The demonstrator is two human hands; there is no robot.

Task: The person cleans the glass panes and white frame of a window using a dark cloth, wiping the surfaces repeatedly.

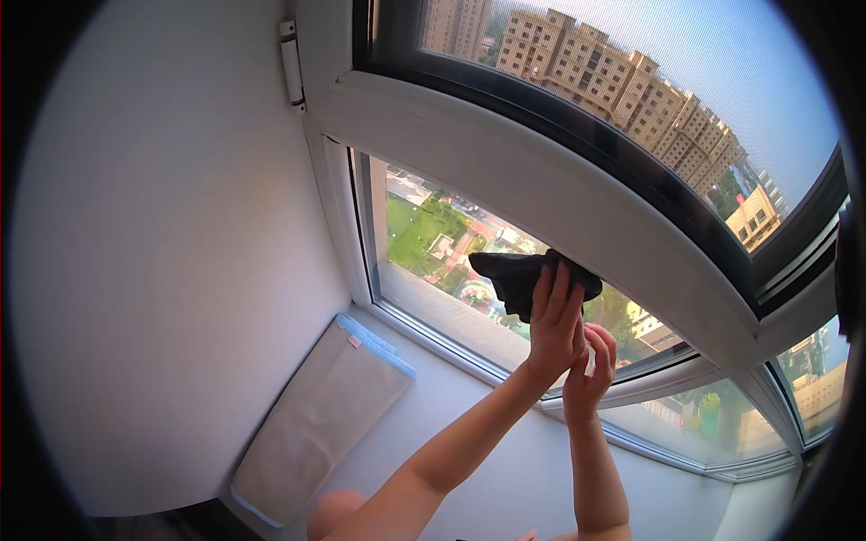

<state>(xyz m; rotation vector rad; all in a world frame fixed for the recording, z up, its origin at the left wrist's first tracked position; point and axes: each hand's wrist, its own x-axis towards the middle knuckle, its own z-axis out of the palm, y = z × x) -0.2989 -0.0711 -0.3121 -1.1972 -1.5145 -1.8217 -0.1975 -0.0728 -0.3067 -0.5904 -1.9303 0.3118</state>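
Observation:
A black cloth [516, 275] lies bunched against the glass of the lower window pane [451, 248], just below the white crossbar. My left hand [557, 320] presses on it with the fingers stretched upward over its right part. Right beside the left wrist, my right hand [591, 370] is raised with its fingers curled. A small white patch shows between those fingers; whether it is something held or the background, I cannot make out.
A white window frame [541, 171] runs across above my hands, with a dark-edged upper pane [577, 77] over it. Below is a white sill [469, 433]. A beige folded mat with blue edging [311, 419] leans by the left wall [171, 270]. Tall buildings stand outside.

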